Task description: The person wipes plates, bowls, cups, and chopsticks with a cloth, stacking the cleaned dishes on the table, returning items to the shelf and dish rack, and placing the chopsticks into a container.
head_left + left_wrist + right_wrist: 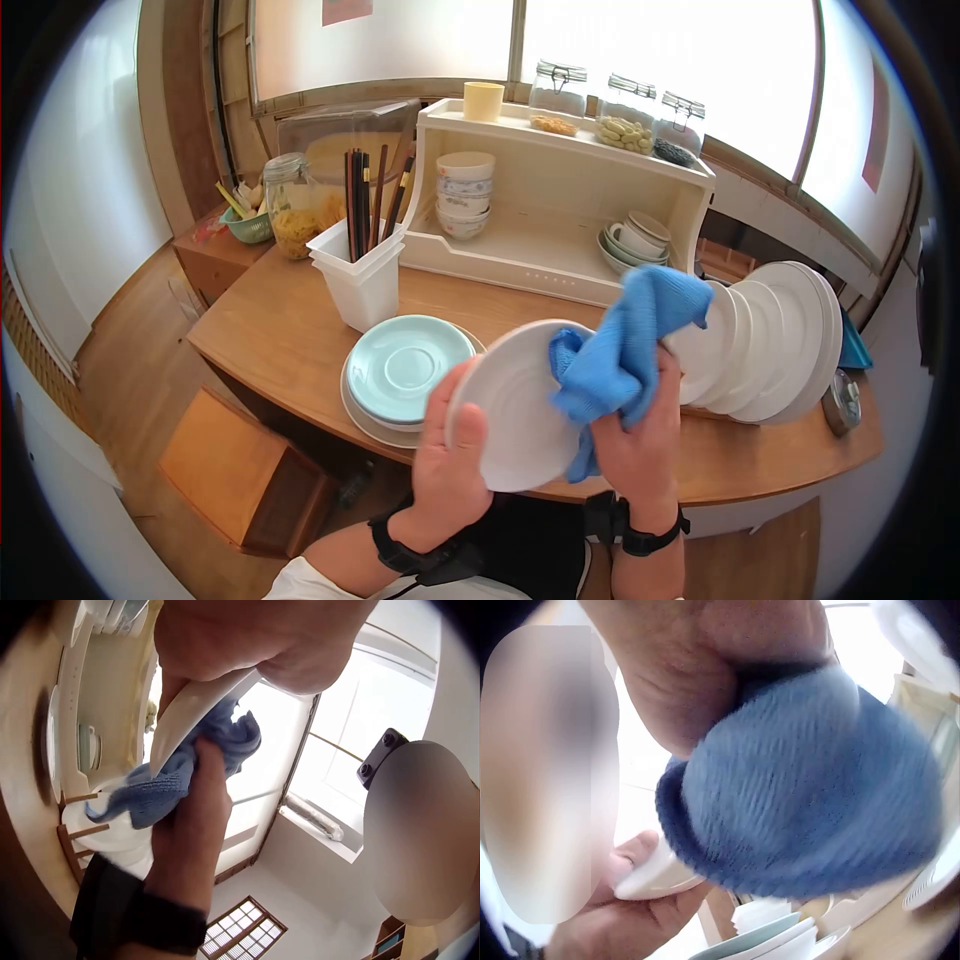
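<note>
A white plate (510, 425) is held up tilted in front of the table, with my left hand (447, 465) gripping its left edge, thumb on the face. My right hand (642, 440) holds a crumpled blue cloth (625, 350) against the plate's right side. In the left wrist view, the cloth (161, 791) wraps about the plate rim and hangs past the right hand's fingers. It fills much of the right wrist view and hides most of the right fingers there. Left of the plate, light blue saucers (411, 368) lie stacked on larger white plates.
White plates (785, 345) stand upright in a row at the right. Behind sits a cream shelf (555, 270) with stacked bowls (465, 190), cups and glass jars (627, 115) on top. A white holder (360, 290) with chopsticks stands left of it. A wooden stool (245, 470) is below.
</note>
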`<state>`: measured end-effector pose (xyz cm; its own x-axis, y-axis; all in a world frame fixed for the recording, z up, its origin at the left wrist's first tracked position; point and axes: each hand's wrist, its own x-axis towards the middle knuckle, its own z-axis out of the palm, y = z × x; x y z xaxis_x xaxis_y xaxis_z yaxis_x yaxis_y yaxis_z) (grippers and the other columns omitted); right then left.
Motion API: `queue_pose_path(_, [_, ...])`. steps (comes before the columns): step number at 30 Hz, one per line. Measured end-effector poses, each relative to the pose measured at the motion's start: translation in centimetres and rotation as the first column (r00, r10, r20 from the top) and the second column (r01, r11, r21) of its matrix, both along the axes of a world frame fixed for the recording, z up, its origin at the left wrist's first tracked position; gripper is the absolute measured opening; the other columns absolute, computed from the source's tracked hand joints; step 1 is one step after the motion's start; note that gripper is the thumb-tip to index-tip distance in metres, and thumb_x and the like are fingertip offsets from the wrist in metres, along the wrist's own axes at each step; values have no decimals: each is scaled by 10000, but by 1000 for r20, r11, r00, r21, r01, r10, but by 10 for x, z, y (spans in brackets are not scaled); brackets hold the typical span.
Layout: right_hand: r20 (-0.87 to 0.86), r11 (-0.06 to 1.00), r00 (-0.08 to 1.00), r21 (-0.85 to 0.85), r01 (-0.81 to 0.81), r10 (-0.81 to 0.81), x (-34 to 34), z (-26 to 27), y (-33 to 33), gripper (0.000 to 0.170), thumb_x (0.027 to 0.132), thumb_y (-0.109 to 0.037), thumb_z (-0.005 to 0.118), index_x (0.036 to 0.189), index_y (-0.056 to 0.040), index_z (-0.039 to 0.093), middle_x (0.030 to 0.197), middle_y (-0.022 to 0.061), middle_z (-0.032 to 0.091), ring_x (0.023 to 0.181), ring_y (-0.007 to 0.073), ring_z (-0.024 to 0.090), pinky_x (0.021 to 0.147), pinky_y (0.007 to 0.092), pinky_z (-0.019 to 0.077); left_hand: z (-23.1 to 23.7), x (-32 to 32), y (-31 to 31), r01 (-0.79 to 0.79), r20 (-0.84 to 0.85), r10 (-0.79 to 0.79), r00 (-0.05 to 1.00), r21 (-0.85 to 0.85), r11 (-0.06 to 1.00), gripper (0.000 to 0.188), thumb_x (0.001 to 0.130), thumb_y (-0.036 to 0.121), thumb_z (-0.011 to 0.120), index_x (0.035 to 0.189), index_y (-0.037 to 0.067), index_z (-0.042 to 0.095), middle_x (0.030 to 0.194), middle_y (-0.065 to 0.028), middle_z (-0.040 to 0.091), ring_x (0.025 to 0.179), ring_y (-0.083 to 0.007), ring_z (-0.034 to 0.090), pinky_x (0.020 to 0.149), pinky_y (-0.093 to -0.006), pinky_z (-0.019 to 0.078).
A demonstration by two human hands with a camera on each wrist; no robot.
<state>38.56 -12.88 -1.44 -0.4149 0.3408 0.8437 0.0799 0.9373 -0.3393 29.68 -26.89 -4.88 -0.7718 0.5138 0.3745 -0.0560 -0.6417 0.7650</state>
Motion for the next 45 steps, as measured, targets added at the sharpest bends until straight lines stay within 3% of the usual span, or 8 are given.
queue_pose_path(2, [-397, 266, 801, -796, -543, 447, 14, -19, -5, 467, 835, -129, 678, 1244, -29, 476, 1257, 141, 519, 1164, 280, 501, 1000, 417, 379, 14, 0, -4, -27, 49, 24, 999, 74, 997, 602, 992, 396, 453, 1448, 67, 237, 1383, -146, 411, 1257, -289, 451, 1035, -442, 400])
queue_pose_path(5, [-703, -208, 646, -708, -675, 298, 14, -48, -44, 457, 893, -115, 643, 1291, -17, 441, 1239, 88, 544, 1119, 204, 529, 980, 378, 416, 8, 5, 5, -95, 51, 88, 995, 163, 982, 578, 1000, 362, 451, 1447, 67, 233, 1376, -150, 416, 1248, -287, 456, 1034, -439, 396])
queue_pose_path(8, [-792, -281, 591, -609, -742, 153, 7, -48, -42, 475, 865, -70, 668, 1289, -25, 458, 1207, 73, 571, 1087, 206, 549, 957, 362, 438, -7, 13, 13, -161, -120, 167, 979, 58, 985, 609, 983, 357, 497, 1434, 44, 235, 1379, -147, 414, 1230, -245, 458, 1029, -406, 382])
queue_pose_path(15, [-568, 397, 813, -722, -567, 127, 39, -59, -1, 435, 831, -43, 695, 1228, -44, 518, 1134, 62, 603, 1041, 193, 568, 945, 356, 445, 11, -28, -7, 219, -454, -298, 840, -219, 951, 502, 965, 251, 554, 1358, 0, 369, 1202, -144, 582, 1002, -163, 587, 821, -298, 483])
queue_pose_path(24, [-732, -35, 662, -666, -745, -162, 35, -80, -78, 469, 972, -290, 516, 1357, -54, 387, 1302, 85, 500, 1174, 232, 500, 997, 397, 408, -29, 26, 21, -148, -401, 96, 911, -99, 984, 422, 1023, 267, 399, 1262, -70, 483, 1166, -175, 588, 1027, -207, 589, 888, -291, 457])
queue_pose_path(33, [-577, 207, 816, -804, -557, -46, 77, -86, -26, 356, 919, -103, 599, 1241, 15, 505, 1161, 85, 593, 1028, 186, 568, 928, 333, 443, -7, -6, 4, -76, -733, -394, 555, -516, 853, 303, 1001, 236, 447, 1111, -29, 545, 825, -162, 646, 686, -274, 650, 584, -342, 494])
queue_pose_path(41, [-719, 199, 662, -695, -691, -211, 40, -110, -93, 502, 960, -238, 557, 1372, -27, 364, 1341, 95, 472, 1177, 227, 498, 1027, 395, 382, -32, 14, 39, -266, -696, -13, 718, -291, 919, 299, 1000, 244, 442, 1072, -26, 550, 680, -179, 617, 518, -322, 601, 505, -379, 459])
queue_pose_path(45, [-619, 263, 781, -770, -581, -89, 61, -135, -75, 494, 958, -234, 560, 1373, -52, 364, 1328, 96, 482, 1175, 228, 503, 1012, 394, 398, -8, 2, 65, 171, -137, -300, 944, -575, 800, 318, 1016, 284, 413, 1069, -4, 535, 682, -49, 573, 487, -98, 516, 435, -263, 402])
